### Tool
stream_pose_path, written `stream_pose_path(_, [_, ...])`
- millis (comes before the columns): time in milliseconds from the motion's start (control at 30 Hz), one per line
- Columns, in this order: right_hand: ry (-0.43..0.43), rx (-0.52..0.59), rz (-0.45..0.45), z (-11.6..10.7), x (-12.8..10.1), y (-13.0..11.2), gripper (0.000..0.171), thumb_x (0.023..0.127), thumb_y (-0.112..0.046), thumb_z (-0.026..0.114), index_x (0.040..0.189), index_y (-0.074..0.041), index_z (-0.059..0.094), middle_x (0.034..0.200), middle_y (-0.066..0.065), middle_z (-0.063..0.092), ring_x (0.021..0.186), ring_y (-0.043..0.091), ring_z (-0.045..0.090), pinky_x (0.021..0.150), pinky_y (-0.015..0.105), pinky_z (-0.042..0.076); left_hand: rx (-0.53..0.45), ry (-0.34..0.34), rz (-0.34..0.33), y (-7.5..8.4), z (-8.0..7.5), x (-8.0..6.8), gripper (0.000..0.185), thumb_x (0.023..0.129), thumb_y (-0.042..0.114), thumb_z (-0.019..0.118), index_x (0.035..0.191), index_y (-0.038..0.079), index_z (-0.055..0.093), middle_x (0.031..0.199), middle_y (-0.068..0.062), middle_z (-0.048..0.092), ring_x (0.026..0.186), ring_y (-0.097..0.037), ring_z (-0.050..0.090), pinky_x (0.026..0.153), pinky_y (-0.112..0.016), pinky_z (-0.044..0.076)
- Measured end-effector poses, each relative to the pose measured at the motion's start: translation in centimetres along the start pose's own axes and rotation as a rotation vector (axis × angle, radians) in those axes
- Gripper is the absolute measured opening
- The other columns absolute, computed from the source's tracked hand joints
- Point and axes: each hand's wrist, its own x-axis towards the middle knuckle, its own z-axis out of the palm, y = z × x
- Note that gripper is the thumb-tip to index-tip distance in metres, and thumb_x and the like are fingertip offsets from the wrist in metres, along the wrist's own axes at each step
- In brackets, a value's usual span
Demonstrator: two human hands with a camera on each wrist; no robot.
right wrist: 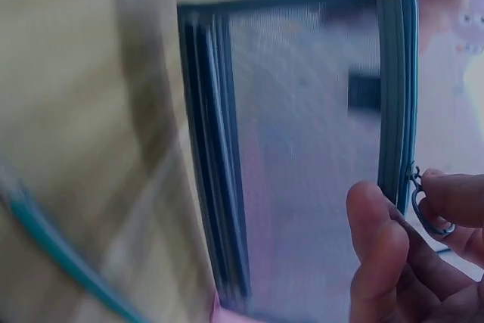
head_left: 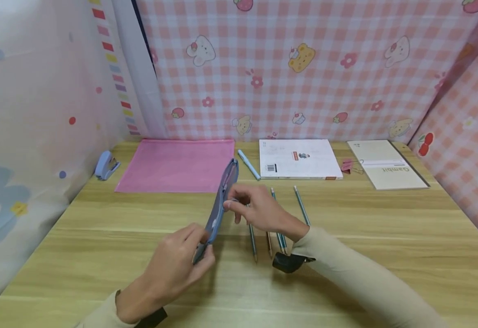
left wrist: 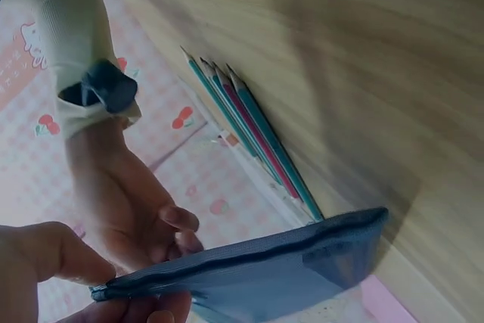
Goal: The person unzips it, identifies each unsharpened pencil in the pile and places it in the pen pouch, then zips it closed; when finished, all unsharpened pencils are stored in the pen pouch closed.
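Observation:
A blue mesh zip pouch is held on edge above the wooden table. My left hand grips its near end. My right hand pinches the metal zip pull at the pouch's top edge, about midway along. Several pencils lie side by side on the table just right of the pouch, partly under my right hand; the left wrist view shows these pencils too.
At the back lie a pink folder, a light blue pen, a white booklet, pink binder clips and a beige notebook. A blue stapler sits far left. Patterned walls close in three sides.

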Motion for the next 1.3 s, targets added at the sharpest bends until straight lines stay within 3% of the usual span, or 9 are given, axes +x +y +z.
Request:
stream_pose_path(300, [0.142,-0.062,0.084,-2.0,3.0,2.4,0.015,0.100,-0.013,0.060,0.090,-0.005,0.066,0.085,0.010,0.074,0.064,0.030,0.069,0.048,0.024,0.049,0.050,-0.030,-0.037,-0.6,-1.4,-1.6,0.016,0.067,0.004,0.068,0.079,0.010,0.059,0.072,0.004,0.061,0.060,0.003,0.043,0.050,-0.007,0.037])
stream_pose_path(667, [0.265,-0.051,0.158,-4.0,2.9,3.6,0.014,0.099,-0.014,0.063,0.088,-0.005,0.065,0.092,0.015,0.076,0.059,0.013,0.065,0.045,0.026,0.051,0.228,-0.073,-0.053,-2.5,-3.8,-3.1,0.015,0.066,0.008,0.070,0.075,0.012,0.059,0.071,0.004,0.062,0.056,0.004,0.039,0.045,-0.010,0.034])
stream_pose_path(833, [0.177,-0.068,0.144,-3.5,1.6,3.3,0.016,0.099,-0.014,0.061,0.087,-0.006,0.066,0.088,0.014,0.073,0.061,0.019,0.067,0.046,0.024,0.045,0.348,-0.176,-0.104,-4.0,-5.2,-3.4,0.021,0.066,0.010,0.076,0.074,0.015,0.058,0.067,0.009,0.055,0.054,0.002,0.033,0.043,-0.013,0.029])
stream_pose_path(967, [0.049,-0.125,0.132,-3.0,-0.1,2.9,0.018,0.099,-0.014,0.061,0.083,-0.008,0.066,0.083,0.013,0.071,0.063,0.026,0.066,0.049,0.023,0.045,0.422,-0.295,-0.192,-5.7,-6.1,-3.2,0.022,0.067,0.010,0.081,0.076,0.016,0.061,0.067,0.007,0.057,0.053,-0.005,0.040,0.041,-0.021,0.033])
stream_pose_path(1100, [-0.088,-0.190,0.115,-2.1,-1.7,2.4,0.018,0.097,-0.014,0.061,0.081,-0.009,0.065,0.074,0.007,0.066,0.058,0.015,0.057,0.051,0.019,0.040,0.447,-0.384,-0.261,-7.8,-6.3,-2.8,0.021,0.069,0.007,0.081,0.078,0.015,0.064,0.068,0.002,0.060,0.054,-0.015,0.050,0.041,-0.032,0.038])
stream_pose_path(1300, [-0.211,-0.283,0.045,0.0,-3.1,2.1,0.016,0.096,-0.014,0.063,0.080,-0.013,0.067,0.073,-0.005,0.064,0.058,0.003,0.046,0.057,0.017,0.040,0.428,-0.492,-0.314,-11.1,-5.7,-2.9,0.026,0.069,0.005,0.081,0.075,0.016,0.059,0.065,0.002,0.055,0.054,-0.017,0.052,0.043,-0.035,0.037])
